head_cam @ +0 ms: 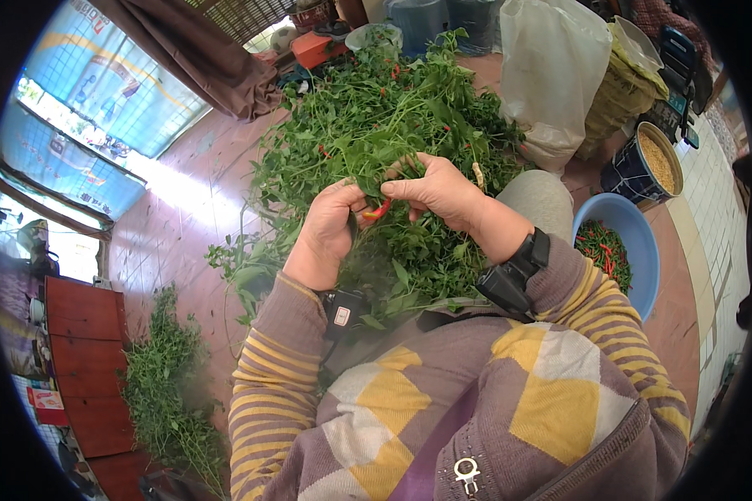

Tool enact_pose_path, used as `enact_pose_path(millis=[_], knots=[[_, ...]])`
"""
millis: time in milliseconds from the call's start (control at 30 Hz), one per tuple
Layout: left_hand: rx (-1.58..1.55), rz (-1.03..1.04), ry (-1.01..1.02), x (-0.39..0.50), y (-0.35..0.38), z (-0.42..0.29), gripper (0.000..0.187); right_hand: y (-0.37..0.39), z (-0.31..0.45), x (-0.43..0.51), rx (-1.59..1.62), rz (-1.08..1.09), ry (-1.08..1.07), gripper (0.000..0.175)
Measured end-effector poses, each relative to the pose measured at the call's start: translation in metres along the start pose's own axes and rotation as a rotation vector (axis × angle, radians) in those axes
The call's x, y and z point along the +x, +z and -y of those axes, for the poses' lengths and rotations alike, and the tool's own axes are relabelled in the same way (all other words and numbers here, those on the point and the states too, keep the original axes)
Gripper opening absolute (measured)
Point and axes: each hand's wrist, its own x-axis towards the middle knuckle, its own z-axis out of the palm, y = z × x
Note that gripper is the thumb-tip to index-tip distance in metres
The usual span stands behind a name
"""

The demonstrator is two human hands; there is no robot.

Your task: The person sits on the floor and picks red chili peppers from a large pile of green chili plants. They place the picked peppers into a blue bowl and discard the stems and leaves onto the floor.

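A large heap of leafy green chili pepper plants (407, 113) lies before me, with red peppers among the leaves. Both of my hands are raised over its near side, close together. My left hand (333, 219) pinches a leafy chili stem near a red chili pepper (377, 210), which hangs between the two hands. Fingers of my right hand (435, 191) are closed on the same leafy green sprig (370, 172), with the thumb just above the pepper. A blue plastic basin (650, 257) at my right holds many green and red chili peppers (605, 253).
Behind the basin stands a dark bucket (626, 168) of yellow grain. A whitish plastic sack (548, 75) and a yellow-green woven sack (623, 94) stand at the back right. A second pile of plants (169, 388) lies on the tiled floor at left, beside a reddish-brown wooden cabinet (91, 369).
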Motion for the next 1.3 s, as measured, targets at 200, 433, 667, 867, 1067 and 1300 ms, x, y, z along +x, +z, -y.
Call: enact_pose_path(millis=[200, 433, 667, 867, 1067, 1300], knots=[[-0.024, 0.002, 0.012, -0.003, 0.003, -0.001, 0.007, -0.007, 0.021, 0.000, -0.054, -0.029, -0.061, 0.020], [-0.075, 0.060, -0.012, 0.002, -0.001, 0.006, 0.010, 0.007, 0.001, 0.000, -0.272, -0.121, -0.100, 0.030], [-0.047, 0.045, -0.006, 0.005, -0.005, 0.009, 0.011, 0.004, 0.001, 0.005, -0.227, -0.087, -0.108, 0.034], [-0.079, 0.015, -0.053, 0.011, -0.011, 0.012, 0.002, 0.002, 0.009, 0.003, -0.189, -0.047, -0.005, 0.031], [-0.097, -0.026, -0.090, 0.011, -0.009, 0.011, 0.012, 0.000, 0.016, 0.005, -0.279, 0.023, 0.040, 0.023], [-0.041, 0.042, -0.065, 0.013, -0.014, 0.015, 0.016, -0.009, 0.035, 0.001, -0.391, 0.159, 0.171, 0.030]])
